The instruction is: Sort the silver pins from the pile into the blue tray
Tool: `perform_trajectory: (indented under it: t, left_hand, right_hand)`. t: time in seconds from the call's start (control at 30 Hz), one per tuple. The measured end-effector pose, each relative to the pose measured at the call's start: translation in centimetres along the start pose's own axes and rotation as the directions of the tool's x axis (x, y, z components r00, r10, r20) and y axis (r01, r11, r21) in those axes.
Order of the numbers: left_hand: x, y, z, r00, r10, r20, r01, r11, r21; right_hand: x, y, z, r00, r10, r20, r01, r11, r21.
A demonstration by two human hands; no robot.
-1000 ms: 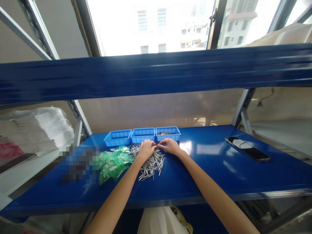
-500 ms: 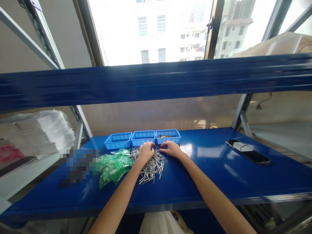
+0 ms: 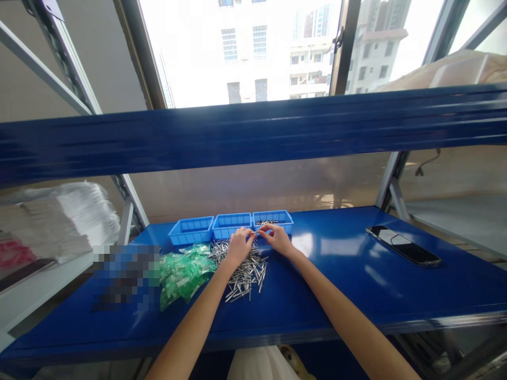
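Above the heap of silver metal rivets (image 3: 246,279), my left hand (image 3: 240,247) and my right hand (image 3: 279,239) meet fingertip to fingertip. Both are closed in a pinch on what looks like one small rivet (image 3: 256,232) between them; its details are too small to make out. Just behind the hands is the right blue bin (image 3: 288,226), with a layer of dark, thin metal pieces inside. The middle blue bin (image 3: 222,233) and left blue bin (image 3: 178,240) stand beside it in a row. Part of the heap is hidden under my left hand and forearm.
Green-tinted plastic bags (image 3: 184,274) lie left of the heap. A phone (image 3: 404,246) rests on the right of the blue table (image 3: 336,295). A blue shelf beam (image 3: 253,132) crosses above the table. A blurred patch covers something at the left.
My fingertips have come closer together and risen slightly, now pinching a small piece between them. The heap, bins and bags look the same; the view has shifted slightly.
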State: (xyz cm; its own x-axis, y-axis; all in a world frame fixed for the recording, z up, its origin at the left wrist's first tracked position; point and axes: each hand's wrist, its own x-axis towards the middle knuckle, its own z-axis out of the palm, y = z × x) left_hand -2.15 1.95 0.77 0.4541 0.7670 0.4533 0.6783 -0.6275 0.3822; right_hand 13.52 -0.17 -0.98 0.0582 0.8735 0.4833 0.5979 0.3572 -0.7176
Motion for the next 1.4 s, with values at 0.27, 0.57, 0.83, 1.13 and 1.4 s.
perform_trajectory:
  t: [0.27,0.57,0.83,1.13,1.4]
  left_hand:
    - [0.2,0.1,-0.5,0.993,0.040,-0.109,-0.055,0.989,-0.140]
    - [0.3,0.0,-0.1,0.992,0.085,-0.093,-0.096,0.988,-0.118]
    - [0.4,-0.3,-0.3,0.983,0.078,-0.164,-0.101,0.986,-0.131]
    - [0.5,-0.7,0.0,0.988,0.099,-0.121,-0.114,0.986,-0.124]
    - [0.6,-1.0,-1.2,0.972,0.015,-0.233,-0.022,0.999,-0.028]
  right_hand:
    - [0.1,0.0,0.3,0.998,0.027,-0.048,-0.017,0.980,0.198]
    - [0.5,-0.8,-0.4,0.979,0.143,-0.144,-0.078,0.920,0.384]
    - [0.1,-1.4,0.0,0.990,0.126,-0.070,-0.090,0.918,0.387]
    - [0.3,-1.0,0.0,0.993,0.066,-0.098,-0.031,0.948,0.317]
    - [0.1,-0.9,0.0,0.994,0.068,-0.086,-0.044,0.965,0.259]
